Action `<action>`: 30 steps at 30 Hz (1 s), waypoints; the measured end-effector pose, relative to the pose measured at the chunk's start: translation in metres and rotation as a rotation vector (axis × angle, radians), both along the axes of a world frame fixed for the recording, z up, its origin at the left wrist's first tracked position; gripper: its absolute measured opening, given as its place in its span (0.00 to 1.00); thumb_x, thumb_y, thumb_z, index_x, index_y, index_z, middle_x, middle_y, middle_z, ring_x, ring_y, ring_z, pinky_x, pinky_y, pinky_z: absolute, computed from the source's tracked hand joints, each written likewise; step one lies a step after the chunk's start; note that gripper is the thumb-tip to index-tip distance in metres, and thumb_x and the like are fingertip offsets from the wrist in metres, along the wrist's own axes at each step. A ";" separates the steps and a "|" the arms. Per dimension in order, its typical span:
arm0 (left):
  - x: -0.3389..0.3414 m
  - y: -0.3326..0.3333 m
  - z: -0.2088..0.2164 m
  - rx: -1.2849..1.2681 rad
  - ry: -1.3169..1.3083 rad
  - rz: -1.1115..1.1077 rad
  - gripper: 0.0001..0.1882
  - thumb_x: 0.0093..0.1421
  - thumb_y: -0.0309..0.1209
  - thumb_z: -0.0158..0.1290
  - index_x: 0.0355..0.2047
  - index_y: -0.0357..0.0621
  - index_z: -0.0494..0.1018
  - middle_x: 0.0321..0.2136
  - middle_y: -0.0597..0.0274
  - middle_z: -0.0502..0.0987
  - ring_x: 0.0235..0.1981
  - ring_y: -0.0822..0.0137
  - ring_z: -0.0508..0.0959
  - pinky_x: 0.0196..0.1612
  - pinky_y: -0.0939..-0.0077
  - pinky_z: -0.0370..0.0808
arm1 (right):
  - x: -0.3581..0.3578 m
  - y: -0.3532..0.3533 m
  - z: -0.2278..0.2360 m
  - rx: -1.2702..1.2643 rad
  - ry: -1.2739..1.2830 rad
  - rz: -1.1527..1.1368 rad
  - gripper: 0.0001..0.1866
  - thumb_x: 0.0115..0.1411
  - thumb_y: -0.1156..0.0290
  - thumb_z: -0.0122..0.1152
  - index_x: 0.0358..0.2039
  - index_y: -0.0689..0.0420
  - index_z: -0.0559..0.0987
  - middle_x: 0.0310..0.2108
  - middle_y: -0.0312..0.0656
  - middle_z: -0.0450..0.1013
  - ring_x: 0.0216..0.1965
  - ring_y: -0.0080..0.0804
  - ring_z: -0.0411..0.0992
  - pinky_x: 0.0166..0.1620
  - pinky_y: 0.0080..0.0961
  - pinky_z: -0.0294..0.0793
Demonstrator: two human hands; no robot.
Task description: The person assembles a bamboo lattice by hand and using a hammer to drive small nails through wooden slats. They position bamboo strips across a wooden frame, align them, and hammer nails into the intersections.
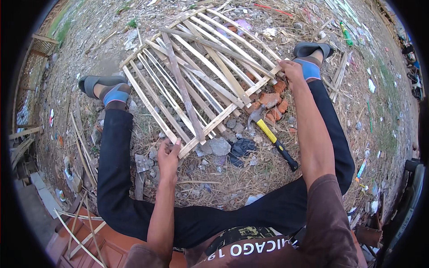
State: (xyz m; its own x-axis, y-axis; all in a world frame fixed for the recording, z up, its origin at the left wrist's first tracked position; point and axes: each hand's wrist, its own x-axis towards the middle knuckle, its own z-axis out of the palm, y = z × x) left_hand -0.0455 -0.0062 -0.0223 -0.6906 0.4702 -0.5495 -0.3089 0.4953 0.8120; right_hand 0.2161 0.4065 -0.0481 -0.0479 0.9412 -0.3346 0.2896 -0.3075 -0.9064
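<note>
A slatted wooden panel [215, 121] lies tilted across the ground between my outstretched legs. Several loose slats cross over it, one of them a weathered grey-brown slat [178, 85]. At its near left corner, my left hand [168, 160] is closed with thumb and fingers about the end of the wood. My right hand [291, 72] grips the right end of the same near rail, close to my right foot; part of its fingers is hidden behind the wood. Below that rail, a claw hammer [269, 133] with a yellow and black handle rests on the dry grass, touched by neither hand.
Broken red bricks [270, 100], grey stones [219, 146] and a crumpled black plastic bag [242, 149] lie beside the hammer. A green bottle [346, 34] lies at the far right. Thin wooden strips [82, 145] and a lattice panel [27, 96] are on the left.
</note>
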 end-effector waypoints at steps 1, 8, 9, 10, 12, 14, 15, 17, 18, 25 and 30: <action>0.002 -0.002 -0.001 0.012 -0.006 0.002 0.12 0.65 0.30 0.58 0.46 0.38 0.73 0.29 0.67 0.77 0.28 0.79 0.72 0.31 0.81 0.67 | 0.003 0.000 0.000 -0.008 -0.008 0.006 0.15 0.58 0.66 0.70 0.39 0.66 0.83 0.31 0.38 0.77 0.31 0.23 0.70 0.38 0.25 0.69; 0.023 0.003 -0.008 0.070 -0.017 -0.045 0.09 0.66 0.30 0.57 0.43 0.38 0.71 0.29 0.65 0.78 0.29 0.78 0.73 0.33 0.80 0.69 | 0.028 0.016 -0.023 0.046 0.130 -0.018 0.14 0.60 0.66 0.69 0.39 0.65 0.83 0.34 0.39 0.78 0.36 0.24 0.72 0.42 0.25 0.70; 0.023 0.002 -0.013 0.066 0.006 -0.056 0.09 0.66 0.30 0.57 0.42 0.38 0.71 0.29 0.65 0.78 0.29 0.77 0.73 0.33 0.80 0.70 | 0.026 0.017 -0.023 0.041 0.099 0.009 0.14 0.60 0.66 0.69 0.39 0.65 0.83 0.34 0.38 0.78 0.36 0.24 0.72 0.42 0.25 0.70; 0.022 0.002 -0.017 0.045 0.003 -0.067 0.09 0.66 0.30 0.56 0.42 0.38 0.71 0.29 0.65 0.78 0.29 0.77 0.73 0.34 0.80 0.70 | 0.025 0.017 -0.024 0.038 0.068 0.037 0.14 0.60 0.66 0.69 0.39 0.65 0.83 0.34 0.38 0.78 0.36 0.24 0.72 0.43 0.25 0.70; 0.018 0.001 -0.020 0.018 0.007 -0.085 0.10 0.67 0.30 0.56 0.42 0.38 0.71 0.30 0.64 0.78 0.30 0.77 0.73 0.34 0.79 0.70 | 0.023 0.013 -0.024 0.039 -0.035 0.048 0.15 0.62 0.67 0.65 0.42 0.66 0.81 0.34 0.39 0.78 0.34 0.25 0.72 0.38 0.23 0.70; 0.020 0.003 -0.018 0.032 0.022 -0.102 0.10 0.67 0.31 0.56 0.42 0.38 0.71 0.31 0.63 0.78 0.31 0.76 0.73 0.34 0.79 0.70 | 0.020 0.008 -0.022 0.056 -0.051 0.027 0.15 0.64 0.67 0.64 0.44 0.66 0.80 0.34 0.39 0.77 0.33 0.25 0.72 0.36 0.23 0.71; 0.023 0.003 -0.017 0.043 0.025 -0.110 0.10 0.67 0.31 0.56 0.42 0.37 0.71 0.32 0.63 0.78 0.31 0.76 0.73 0.34 0.79 0.70 | 0.022 0.007 -0.022 0.070 -0.021 -0.001 0.15 0.64 0.67 0.64 0.44 0.66 0.80 0.34 0.39 0.77 0.33 0.25 0.72 0.37 0.23 0.70; 0.024 0.003 -0.013 0.064 0.029 -0.119 0.11 0.67 0.31 0.57 0.42 0.37 0.71 0.32 0.62 0.77 0.32 0.76 0.73 0.35 0.79 0.70 | 0.026 0.007 -0.022 0.093 0.047 -0.038 0.15 0.64 0.67 0.63 0.45 0.66 0.80 0.34 0.39 0.77 0.32 0.24 0.72 0.37 0.23 0.70; 0.026 0.003 -0.008 0.033 0.055 -0.145 0.11 0.67 0.32 0.56 0.42 0.37 0.71 0.32 0.63 0.77 0.32 0.76 0.73 0.35 0.79 0.70 | 0.028 0.008 -0.020 0.047 0.066 -0.036 0.15 0.62 0.67 0.65 0.43 0.66 0.81 0.34 0.39 0.77 0.33 0.24 0.72 0.38 0.24 0.70; 0.027 -0.010 -0.023 0.021 0.079 -0.138 0.11 0.67 0.33 0.56 0.42 0.38 0.69 0.33 0.63 0.76 0.34 0.75 0.72 0.40 0.77 0.70 | 0.037 0.001 -0.026 0.037 0.023 0.023 0.15 0.60 0.66 0.68 0.39 0.67 0.82 0.32 0.38 0.77 0.34 0.25 0.71 0.39 0.25 0.69; 0.031 -0.007 -0.030 0.008 0.104 -0.135 0.10 0.67 0.32 0.56 0.41 0.38 0.69 0.33 0.63 0.75 0.34 0.75 0.72 0.39 0.77 0.70 | 0.037 -0.003 -0.025 0.047 0.041 -0.034 0.14 0.59 0.67 0.68 0.39 0.66 0.83 0.34 0.39 0.77 0.35 0.24 0.71 0.41 0.25 0.69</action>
